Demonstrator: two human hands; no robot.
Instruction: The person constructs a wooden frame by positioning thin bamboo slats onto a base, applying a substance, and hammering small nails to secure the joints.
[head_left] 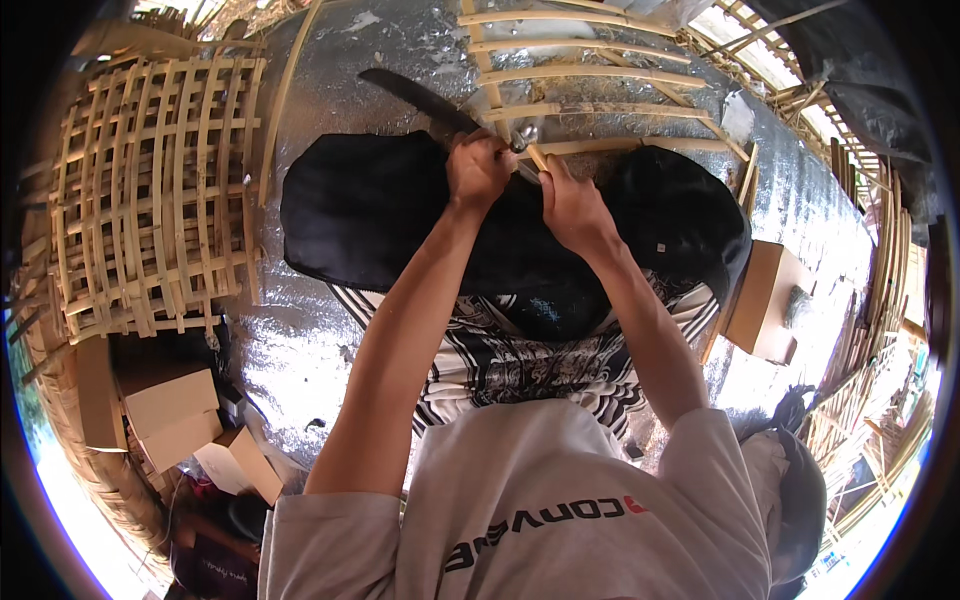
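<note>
A machete with a long dark blade points to the far left in front of me. Its line runs behind my left hand to a pale wooden handle, round which my right hand is closed. My left hand is closed at the blade's near end. Whether it grips the blade or a thin piece against it is hidden by the fingers. A small shiny metal piece shows just beyond the handle. Black cloth covers my lap beneath both hands, over a black-and-white patterned cloth.
A woven bamboo lattice lies at the left. Ahead, a frame of bamboo slats rests on the silvery floor sheet. Cardboard boxes stand at the lower left and right. Bamboo strips line the right edge.
</note>
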